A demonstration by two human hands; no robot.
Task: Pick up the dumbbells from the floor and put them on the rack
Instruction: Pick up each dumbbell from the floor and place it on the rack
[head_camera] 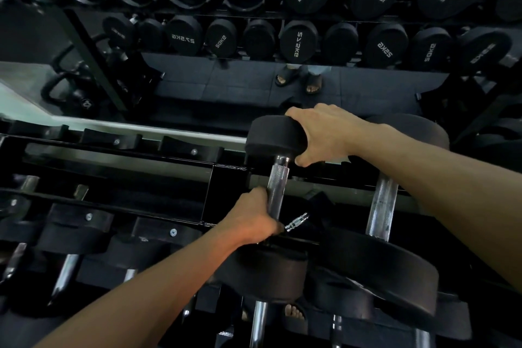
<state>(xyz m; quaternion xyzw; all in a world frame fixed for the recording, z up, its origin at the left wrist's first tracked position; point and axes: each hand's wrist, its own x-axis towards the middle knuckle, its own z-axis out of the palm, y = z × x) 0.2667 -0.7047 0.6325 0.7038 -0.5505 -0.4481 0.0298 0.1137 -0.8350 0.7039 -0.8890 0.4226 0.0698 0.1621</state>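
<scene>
Presently, both hands on one dumbbell at the top tier of the rack. Left hand curled round the near end of the knurled chrome handle, just above the near black head. Right hand gripping over the far head, fingers wrapped on its rim, thumb below. Dumbbell lies front to back over the rack rails. Just to its right, a larger dumbbell rests on the same tier. Mirror behind shows rows of racked weights and sandalled feet.
</scene>
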